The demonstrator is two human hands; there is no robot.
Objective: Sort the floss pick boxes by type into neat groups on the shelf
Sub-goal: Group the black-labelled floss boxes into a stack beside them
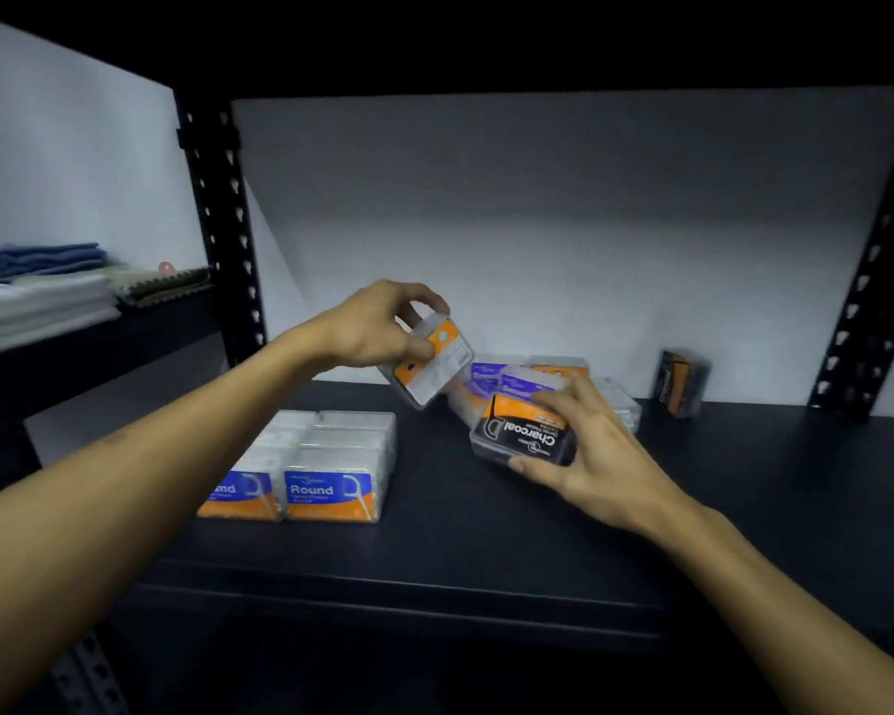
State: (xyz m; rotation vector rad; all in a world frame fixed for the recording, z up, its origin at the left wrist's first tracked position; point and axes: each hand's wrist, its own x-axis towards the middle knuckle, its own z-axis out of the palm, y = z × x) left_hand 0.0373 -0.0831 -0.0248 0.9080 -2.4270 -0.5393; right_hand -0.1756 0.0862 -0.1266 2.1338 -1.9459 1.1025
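Note:
My left hand holds a clear floss pick box tilted in the air above the shelf, its orange-and-white back label facing me. My right hand grips a black-and-orange "Charcoal" box, lifted at the front of a loose pile of blue-and-orange boxes. Two neat rows of "Round" boxes stand at the left on the black shelf. One Charcoal box stands upright alone at the back right.
Black perforated uprights stand at the left and right of the bay. A white back panel closes the rear. Folded towels lie on the neighbouring shelf to the left. The shelf's front lip runs below my arms.

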